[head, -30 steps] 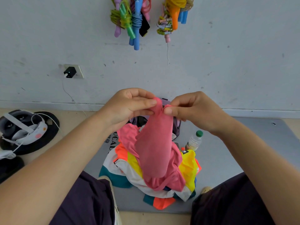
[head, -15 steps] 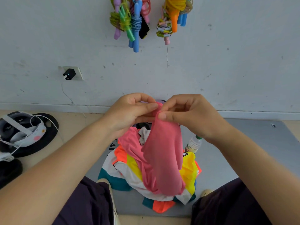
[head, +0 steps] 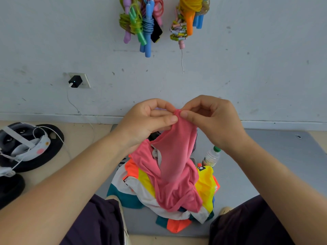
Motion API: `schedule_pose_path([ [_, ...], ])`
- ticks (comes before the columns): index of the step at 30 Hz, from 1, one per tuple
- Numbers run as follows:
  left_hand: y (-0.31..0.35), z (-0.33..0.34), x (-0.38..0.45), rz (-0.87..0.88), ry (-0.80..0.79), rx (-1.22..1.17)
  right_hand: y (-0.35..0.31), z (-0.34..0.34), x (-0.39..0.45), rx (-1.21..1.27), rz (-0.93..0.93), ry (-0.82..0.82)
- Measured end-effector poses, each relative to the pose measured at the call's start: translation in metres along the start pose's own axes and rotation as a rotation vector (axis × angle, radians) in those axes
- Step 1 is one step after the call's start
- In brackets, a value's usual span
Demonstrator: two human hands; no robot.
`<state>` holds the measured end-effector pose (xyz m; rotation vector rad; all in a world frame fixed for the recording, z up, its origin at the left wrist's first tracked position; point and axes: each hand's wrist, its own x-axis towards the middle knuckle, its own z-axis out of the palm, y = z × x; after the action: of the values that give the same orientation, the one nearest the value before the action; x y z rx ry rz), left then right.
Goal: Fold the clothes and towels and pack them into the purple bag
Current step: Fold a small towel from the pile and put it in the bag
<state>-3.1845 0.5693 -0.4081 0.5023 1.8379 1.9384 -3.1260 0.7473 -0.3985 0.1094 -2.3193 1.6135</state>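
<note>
Nearest the camera, the person's dark-clad knees frame a grey mat [head: 276, 156] on the floor. Between the knees lies a heap of clothes [head: 203, 188] in yellow, white, orange and teal, unfolded. A pink garment [head: 175, 167] rises out of this heap: its lower part is draped over the pile, its upper part is lifted and hangs as a narrow column, long axis close to vertical. The left hand [head: 146, 121] pinches the top edge of the garment between thumb and fingers; the right hand [head: 210, 121] pinches the same edge just beside it, thumb tips almost touching. Both grips are therefore clamped on the cloth at one point, and neither hand is nearer to the work. Judgement: the coming move turns on the hands parting sideways along that edge, since the bulk of the fabric hangs straight below the grips. A small bottle [head: 211, 157] stands just right of the heap. Behind the raised cloth only a sliver of dark purple shows, possibly the purple bag; this cannot be confirmed. Skipping ropes [head: 146, 27] hang on the far wall.
</note>
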Motion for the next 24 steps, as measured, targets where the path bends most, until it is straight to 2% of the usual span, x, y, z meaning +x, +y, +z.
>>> schedule_pose_path([
  [9, 0.001, -0.001, -0.004, 0.109, 0.027, 0.167, 0.001, 0.0, -0.001, 0.004, 0.032, -0.04],
  [15, 0.004, -0.002, -0.004, 0.141, -0.054, 0.216, 0.004, -0.012, 0.004, 0.18, 0.251, -0.34],
  [18, 0.006, -0.005, -0.004, 0.148, -0.077, 0.191, 0.006, -0.019, 0.006, 0.134, 0.279, -0.451],
  [20, 0.009, -0.008, -0.003, 0.127, -0.083, 0.094, 0.008, -0.023, 0.006, 0.048, 0.295, -0.549],
  [22, 0.012, -0.015, -0.002, 0.1, -0.088, 0.003, 0.011, -0.026, 0.007, -0.002, 0.309, -0.58],
  [24, 0.013, -0.021, 0.0, 0.073, -0.094, 0.035, 0.012, -0.028, 0.007, -0.022, 0.3, -0.557],
])
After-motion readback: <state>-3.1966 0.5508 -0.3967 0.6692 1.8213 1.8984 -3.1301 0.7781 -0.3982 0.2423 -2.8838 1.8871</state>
